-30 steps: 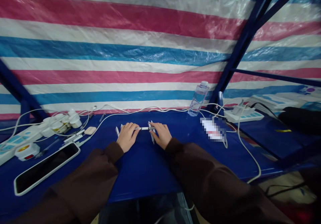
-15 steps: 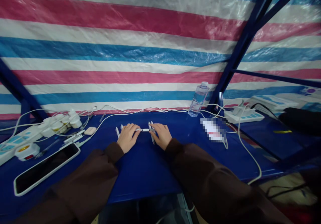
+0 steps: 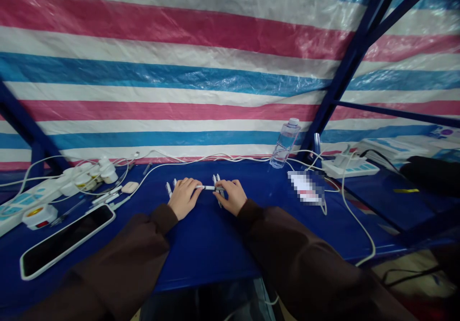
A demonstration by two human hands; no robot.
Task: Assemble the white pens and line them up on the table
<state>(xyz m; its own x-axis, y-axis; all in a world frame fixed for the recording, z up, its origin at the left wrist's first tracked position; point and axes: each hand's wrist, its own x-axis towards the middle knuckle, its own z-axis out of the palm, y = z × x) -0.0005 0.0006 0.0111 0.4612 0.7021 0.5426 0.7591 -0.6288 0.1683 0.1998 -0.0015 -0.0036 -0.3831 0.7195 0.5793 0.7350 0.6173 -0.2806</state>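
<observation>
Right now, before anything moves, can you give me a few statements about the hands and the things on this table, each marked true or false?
1. The left hand and the right hand hold the same slim pen. True.
2. The phone lies to the right of both hands. False: it lies to their left.
3. The clear bottle stands on the blue table, near the striped sheet. True.
4. The phone's screen is brightly lit. False: it is dark.
5. White cables run along the back of the table. True.
</observation>
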